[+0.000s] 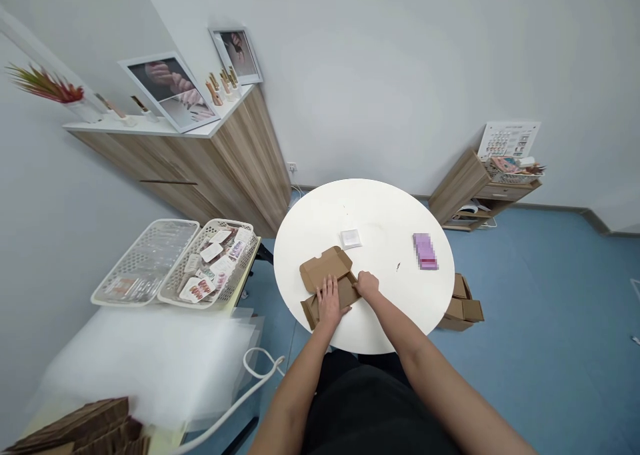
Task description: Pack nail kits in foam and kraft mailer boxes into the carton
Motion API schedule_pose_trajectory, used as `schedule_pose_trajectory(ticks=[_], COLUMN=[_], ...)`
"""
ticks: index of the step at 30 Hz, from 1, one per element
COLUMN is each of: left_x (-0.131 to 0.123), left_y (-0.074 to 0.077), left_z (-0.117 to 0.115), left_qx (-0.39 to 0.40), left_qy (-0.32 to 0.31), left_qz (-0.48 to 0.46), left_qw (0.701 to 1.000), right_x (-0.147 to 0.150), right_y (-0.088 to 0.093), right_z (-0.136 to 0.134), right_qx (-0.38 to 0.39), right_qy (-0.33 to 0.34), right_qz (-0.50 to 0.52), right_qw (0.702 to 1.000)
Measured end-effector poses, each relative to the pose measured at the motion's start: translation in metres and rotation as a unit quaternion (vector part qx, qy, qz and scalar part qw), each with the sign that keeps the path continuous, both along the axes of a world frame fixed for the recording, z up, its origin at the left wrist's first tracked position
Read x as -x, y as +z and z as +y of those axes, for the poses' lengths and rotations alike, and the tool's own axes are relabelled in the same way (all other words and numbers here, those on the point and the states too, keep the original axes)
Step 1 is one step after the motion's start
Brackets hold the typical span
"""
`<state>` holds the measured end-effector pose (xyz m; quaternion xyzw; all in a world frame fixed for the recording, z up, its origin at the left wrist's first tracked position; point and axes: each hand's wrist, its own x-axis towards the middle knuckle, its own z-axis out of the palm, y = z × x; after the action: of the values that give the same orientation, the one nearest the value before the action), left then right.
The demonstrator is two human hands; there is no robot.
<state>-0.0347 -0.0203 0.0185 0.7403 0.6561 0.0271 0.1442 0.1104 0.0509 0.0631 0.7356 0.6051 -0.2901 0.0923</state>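
Observation:
A brown cardboard box (326,268), part folded with its lid flap laid back, rests near the front left of the round white table (380,308). My left hand (329,302) lies on it with the fingers stretched out, pressing on the inside. At the box's right edge my right hand (367,284) is closed, gripping the cardboard side. Just beyond the box sits a small clear-and-white packet (351,238). A purple stack (425,250), blurred by pixels, lies on the table's right side.
Two white baskets (167,295) of packets stand at left, beside translucent sheets (150,355) and folded brown cardboard (95,428). An open carton (460,305) is on the floor at right. A wooden cabinet (250,155) and a low shelf (460,182) stand along the wall.

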Motion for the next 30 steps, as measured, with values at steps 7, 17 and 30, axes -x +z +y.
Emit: schedule_pose_trajectory(ticks=[7, 17, 30], left_x=[0.002, 0.033, 0.042], left_y=[0.002, 0.013, 0.026], left_z=[-0.002, 0.023, 0.007], left_qx=[-0.011, 0.021, -0.003], left_qy=[-0.016, -0.160, -0.117], left_qz=[-0.006, -0.021, -0.053], left_qw=[1.000, 0.987, 0.992], right_x=[0.002, -0.021, 0.005], right_y=[-0.007, 0.004, -0.039], right_z=[-0.010, -0.033, -0.028], right_qx=[-0.016, -0.176, -0.136], right_qy=[0.026, 0.180, 0.346], right_qz=[-0.005, 0.049, 0.014], right_qw=[1.000, 0.967, 0.928])
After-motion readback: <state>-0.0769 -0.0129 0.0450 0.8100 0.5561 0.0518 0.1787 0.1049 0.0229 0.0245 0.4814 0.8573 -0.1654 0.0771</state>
